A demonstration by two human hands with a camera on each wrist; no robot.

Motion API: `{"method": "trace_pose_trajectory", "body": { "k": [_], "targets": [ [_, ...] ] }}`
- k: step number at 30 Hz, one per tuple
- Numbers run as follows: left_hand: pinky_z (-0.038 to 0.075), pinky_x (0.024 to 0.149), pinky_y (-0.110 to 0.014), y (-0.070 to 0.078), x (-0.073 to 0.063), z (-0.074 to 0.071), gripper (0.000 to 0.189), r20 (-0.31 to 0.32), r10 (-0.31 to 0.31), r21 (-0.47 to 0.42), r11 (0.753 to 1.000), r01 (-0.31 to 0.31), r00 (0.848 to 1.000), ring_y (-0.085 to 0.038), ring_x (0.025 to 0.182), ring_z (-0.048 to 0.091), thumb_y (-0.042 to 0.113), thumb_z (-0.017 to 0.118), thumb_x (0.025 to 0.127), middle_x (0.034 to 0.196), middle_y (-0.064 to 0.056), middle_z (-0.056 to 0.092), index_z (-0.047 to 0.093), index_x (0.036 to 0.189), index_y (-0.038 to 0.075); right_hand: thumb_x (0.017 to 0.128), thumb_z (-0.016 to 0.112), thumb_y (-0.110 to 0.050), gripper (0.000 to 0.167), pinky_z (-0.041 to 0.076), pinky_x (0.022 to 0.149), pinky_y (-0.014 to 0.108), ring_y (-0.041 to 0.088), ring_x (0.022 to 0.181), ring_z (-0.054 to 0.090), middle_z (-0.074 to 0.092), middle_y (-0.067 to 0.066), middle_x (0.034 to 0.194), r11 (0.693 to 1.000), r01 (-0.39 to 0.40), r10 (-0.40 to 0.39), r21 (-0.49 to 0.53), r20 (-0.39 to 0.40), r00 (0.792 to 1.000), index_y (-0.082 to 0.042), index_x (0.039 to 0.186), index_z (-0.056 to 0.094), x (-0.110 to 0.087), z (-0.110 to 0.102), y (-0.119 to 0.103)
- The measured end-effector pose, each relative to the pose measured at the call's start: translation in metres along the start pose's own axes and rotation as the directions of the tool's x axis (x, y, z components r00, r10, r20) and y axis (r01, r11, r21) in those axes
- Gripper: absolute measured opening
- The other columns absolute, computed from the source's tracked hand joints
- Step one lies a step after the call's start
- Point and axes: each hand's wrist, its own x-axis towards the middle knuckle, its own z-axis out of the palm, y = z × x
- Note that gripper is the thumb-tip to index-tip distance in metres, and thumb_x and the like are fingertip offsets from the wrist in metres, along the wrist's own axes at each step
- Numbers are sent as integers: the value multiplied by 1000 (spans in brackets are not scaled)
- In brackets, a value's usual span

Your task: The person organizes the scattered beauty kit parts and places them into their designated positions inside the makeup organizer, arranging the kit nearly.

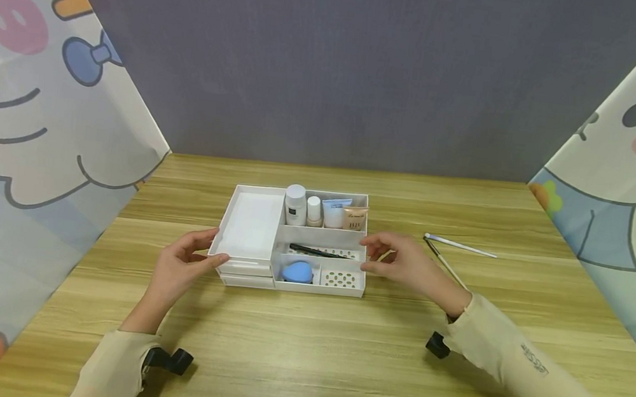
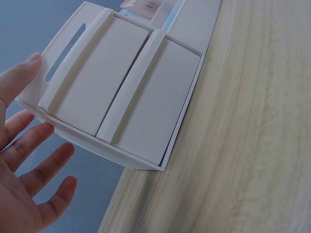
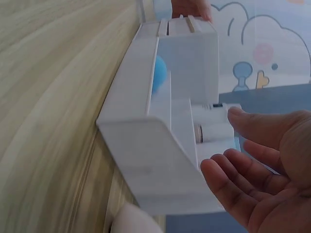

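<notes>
A white desk organizer (image 1: 250, 224) stands on the table, with a flat tray top and two drawers (image 2: 146, 107) at its left. My left hand (image 1: 182, 266) touches the organizer's left front corner with thumb and fingertips, fingers spread. At the right wall, my right hand (image 1: 398, 260) has its fingers loosely bent, fingertips close to the wall and nothing between them. The back compartment holds a white bottle (image 1: 295, 206), a smaller white-capped bottle (image 1: 314, 211), a pale blue tube (image 1: 335, 213) and a beige BB tube (image 1: 355, 219). A black pencil-like stick (image 1: 313, 250) lies in the middle compartment, a blue makeup sponge (image 1: 298, 272) in front.
Right of the organizer, a white-handled brush (image 1: 460, 245) and a thinner brush (image 1: 446, 265) lie on the wooden table (image 1: 302, 363), the thinner one partly behind my right forearm. A grey panel (image 1: 353, 68) rises behind, with cartoon-printed cloth (image 1: 34, 101) on both sides.
</notes>
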Motion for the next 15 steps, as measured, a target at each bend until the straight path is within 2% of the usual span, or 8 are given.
{"method": "trace_pose_trajectory", "body": {
  "k": [7, 15],
  "targets": [
    [53, 75, -18, 0, 0, 0, 44, 1, 23, 5, 1000, -23, 1000, 3, 100, 62, 2, 79, 84, 114, 18, 66, 64, 125, -4, 81, 82, -3, 39, 55, 67, 30, 15, 77, 61, 65, 5, 88, 1000, -14, 14, -26, -17, 1000, 2, 116, 66, -9, -12, 14],
    [53, 76, -19, 0, 0, 0, 44, 1, 22, 5, 1000, -22, 1000, 3, 101, 61, 2, 79, 84, 115, 16, 66, 64, 125, -4, 83, 81, -5, 46, 51, 61, 27, 15, 71, 61, 65, 3, 88, 996, -88, 88, -4, 40, 995, 4, 124, 61, -16, -30, 31]
  ]
}}
